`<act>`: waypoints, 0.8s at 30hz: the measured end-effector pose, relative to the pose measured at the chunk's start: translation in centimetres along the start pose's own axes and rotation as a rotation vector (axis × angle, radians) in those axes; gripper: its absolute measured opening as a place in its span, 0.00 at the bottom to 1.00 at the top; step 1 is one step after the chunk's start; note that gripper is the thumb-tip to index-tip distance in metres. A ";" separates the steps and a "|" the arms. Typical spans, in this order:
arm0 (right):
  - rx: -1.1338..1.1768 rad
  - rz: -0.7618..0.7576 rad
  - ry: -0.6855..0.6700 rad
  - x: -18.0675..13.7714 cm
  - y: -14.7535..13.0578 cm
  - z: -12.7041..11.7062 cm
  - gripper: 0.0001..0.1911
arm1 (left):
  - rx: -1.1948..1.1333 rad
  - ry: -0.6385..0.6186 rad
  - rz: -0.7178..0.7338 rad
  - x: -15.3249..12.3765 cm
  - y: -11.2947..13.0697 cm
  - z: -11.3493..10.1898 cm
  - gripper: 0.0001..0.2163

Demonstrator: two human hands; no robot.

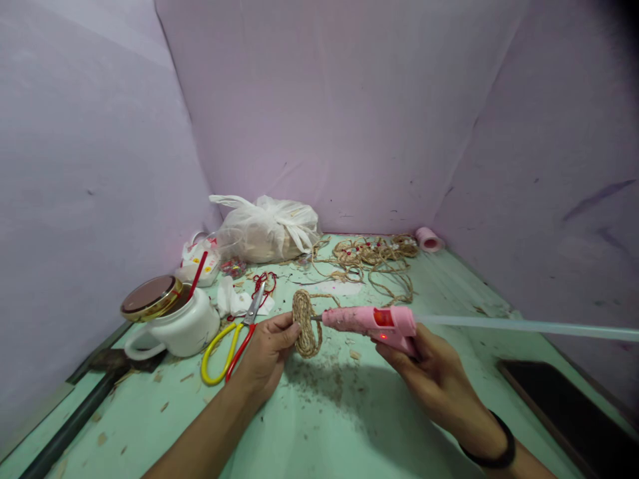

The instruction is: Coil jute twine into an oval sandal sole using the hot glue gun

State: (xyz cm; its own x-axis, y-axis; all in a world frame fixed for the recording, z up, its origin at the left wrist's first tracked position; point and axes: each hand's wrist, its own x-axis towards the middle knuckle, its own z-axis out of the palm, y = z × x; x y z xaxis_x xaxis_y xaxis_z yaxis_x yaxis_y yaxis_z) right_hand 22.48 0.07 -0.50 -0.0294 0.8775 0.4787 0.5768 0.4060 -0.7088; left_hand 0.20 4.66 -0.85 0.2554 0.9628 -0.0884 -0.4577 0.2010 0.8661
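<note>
Three lilac walls (349, 113); littered green tabletop (299, 436) below the glue gun (357, 320).

no lettering, brand or number can be read here.
the nearest thing to a label is the white packet (212, 265) at the left rear of the green tabletop (319, 426), behind the white mug (192, 329): it bears red print and small round yellow marks, too small and blurred to make out. thin dark strokes (346, 215) low on the back wall (349, 120) and a broad dark streak (599, 199) on the right wall (564, 133) form no legible letters or figures.
</note>
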 end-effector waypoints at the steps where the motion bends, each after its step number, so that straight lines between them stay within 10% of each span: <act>1: 0.002 -0.003 0.000 0.0 0.0 0.0 0.09 | -0.001 0.003 0.001 0.0 0.0 0.0 0.15; 24: 0.194 0.108 0.078 0.6 -1.0 0.2 0.08 | -0.010 0.014 -0.024 -0.1 0.2 0.2 0.14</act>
State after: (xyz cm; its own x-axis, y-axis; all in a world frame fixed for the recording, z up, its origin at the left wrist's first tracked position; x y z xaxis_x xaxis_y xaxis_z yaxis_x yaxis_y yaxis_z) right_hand 21.75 0.23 0.38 0.0911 0.8993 0.4278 0.4049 0.3590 -0.8409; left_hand 0.23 4.53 -0.59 0.2550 0.9600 -0.1159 -0.4596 0.2258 0.8589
